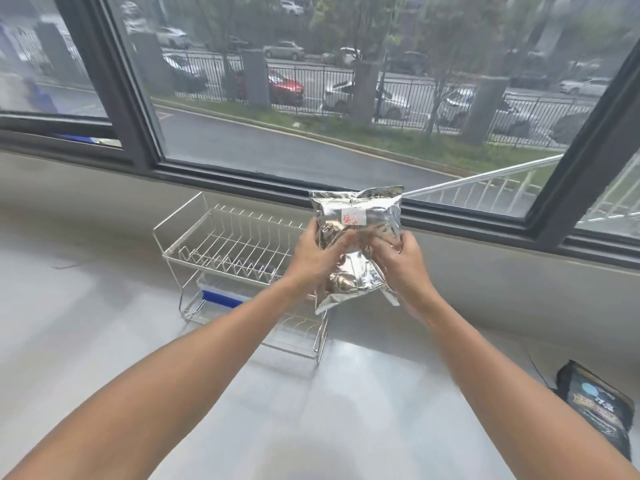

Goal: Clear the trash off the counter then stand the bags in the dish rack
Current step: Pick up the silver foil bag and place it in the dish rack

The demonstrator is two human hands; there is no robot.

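I hold a silver foil bag [360, 216] with a small white label upright in the air, both hands gripping its middle. My left hand [318, 251] clasps its left side and my right hand [401, 258] its right side. The bag hangs above the right end of a white wire dish rack [225, 244], which stands on the pale counter [138, 341] below the window. A black bag [595, 410] lies flat on the counter at the far right.
A blue-and-clear tray [221, 297] sits in the rack's lower tier. The dark window frame [242, 181] and a grey sill run just behind the rack.
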